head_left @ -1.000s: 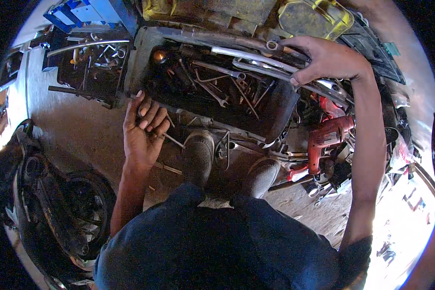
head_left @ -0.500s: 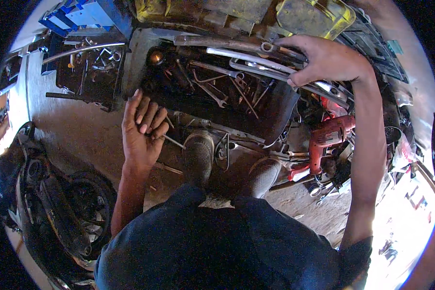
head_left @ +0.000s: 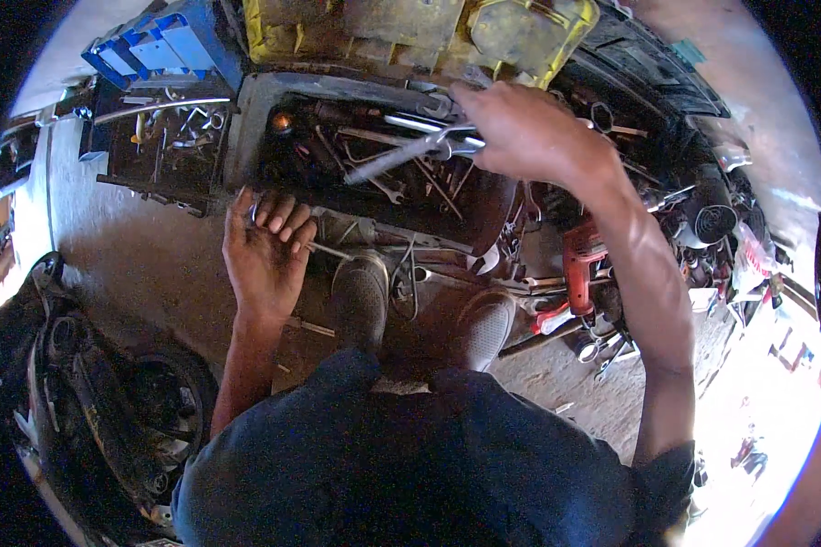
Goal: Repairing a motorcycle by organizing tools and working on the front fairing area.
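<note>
Gripping metal tools (head_left: pixel 397 159) by one end, likely to keep them bunched, the right hand (head_left: pixel 527 130) hung over the toolbox (head_left: pixel 243 137); near its left corner, the left hand (head_left: pixel 269 244) curled, contents unclear.

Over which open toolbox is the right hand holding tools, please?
The middle toolbox, with the yellow lid behind: metal tools in the right hand extend over it. The left toolbox has a blue lid.

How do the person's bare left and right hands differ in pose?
The left hand shows its palm, the right hand its back. The right hand grips long silvery metal tools over the dark, rectangular toolbox; the left hand is by its near-left corner, contents unclear. Both are bare.
</note>
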`<action>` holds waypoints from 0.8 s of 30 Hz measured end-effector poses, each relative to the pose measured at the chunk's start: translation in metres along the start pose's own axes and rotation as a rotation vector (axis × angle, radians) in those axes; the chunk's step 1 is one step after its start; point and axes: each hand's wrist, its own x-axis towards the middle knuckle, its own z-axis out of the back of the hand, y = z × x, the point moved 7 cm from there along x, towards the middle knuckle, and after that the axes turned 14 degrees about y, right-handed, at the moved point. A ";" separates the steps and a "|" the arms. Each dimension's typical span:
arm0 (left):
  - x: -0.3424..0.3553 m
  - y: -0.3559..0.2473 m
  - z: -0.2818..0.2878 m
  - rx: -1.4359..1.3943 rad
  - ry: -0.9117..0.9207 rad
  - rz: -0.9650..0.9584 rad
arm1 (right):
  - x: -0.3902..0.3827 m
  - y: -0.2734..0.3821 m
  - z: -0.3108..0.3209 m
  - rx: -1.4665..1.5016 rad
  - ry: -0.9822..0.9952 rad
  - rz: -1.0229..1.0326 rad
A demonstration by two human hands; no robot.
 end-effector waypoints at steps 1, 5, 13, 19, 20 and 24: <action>0.000 0.001 -0.004 0.005 0.008 -0.002 | 0.000 0.001 -0.001 0.010 -0.026 -0.028; 0.004 0.018 -0.003 -0.055 0.001 0.007 | -0.020 0.000 -0.009 0.062 -0.165 0.040; 0.016 0.011 -0.049 -0.070 0.271 -0.006 | -0.126 -0.007 0.046 0.423 -0.561 0.112; 0.005 -0.069 -0.100 0.092 0.830 -0.066 | -0.257 0.014 0.040 0.499 -0.536 -0.202; -0.005 -0.086 -0.130 0.333 0.792 -0.082 | -0.284 0.041 0.045 0.155 -0.623 -0.382; -0.028 -0.072 -0.230 1.172 -0.107 -0.248 | -0.265 0.083 0.022 0.580 -0.271 -0.154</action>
